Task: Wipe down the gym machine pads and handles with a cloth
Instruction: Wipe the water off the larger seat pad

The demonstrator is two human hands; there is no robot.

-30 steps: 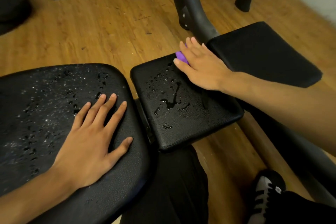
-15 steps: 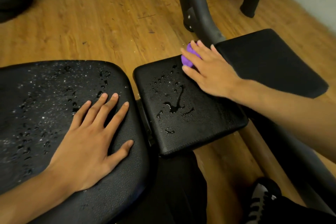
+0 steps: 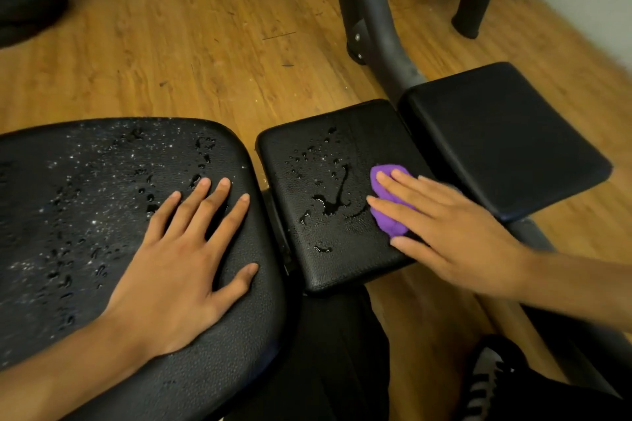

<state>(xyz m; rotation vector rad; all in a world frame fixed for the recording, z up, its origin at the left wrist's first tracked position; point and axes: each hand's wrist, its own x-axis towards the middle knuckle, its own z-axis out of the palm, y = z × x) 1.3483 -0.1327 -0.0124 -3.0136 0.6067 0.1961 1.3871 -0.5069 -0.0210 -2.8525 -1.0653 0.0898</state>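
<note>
The purple cloth (image 3: 391, 224) lies bunched on the right part of the small middle pad (image 3: 342, 267), pinned under the right hand (image 3: 455, 232), whose fingers (image 3: 396, 207) are straight and pressed flat on it rather than curled around it. Because nothing grips the cloth, a quick stroke may let the wad slide out from under the palm or roll into a tighter ball, so that bare skin rather than fabric meets the wet vinyl. The puddle (image 3: 330, 205) and its scattered drops sit just beside the cloth to its left. A small wad may push that water ahead of itself instead of soaking it up, sending it over the pad's edge onto the wooden floor (image 3: 205, 55), or into the gap between this pad and the large seat pad (image 3: 85, 215). The left hand (image 3: 181, 267) rests spread and open on that large pad, its fingers (image 3: 198, 205) holding nothing. The surface there is beaded with drops, so leaning weight on it could make the hand slip. The dark pad (image 3: 496, 140) to the right looks dry. Whether it was wiped cannot be told, so it may be skipped. The cloth may also be saturated before the big pad is reached, leaving streaks.
</note>
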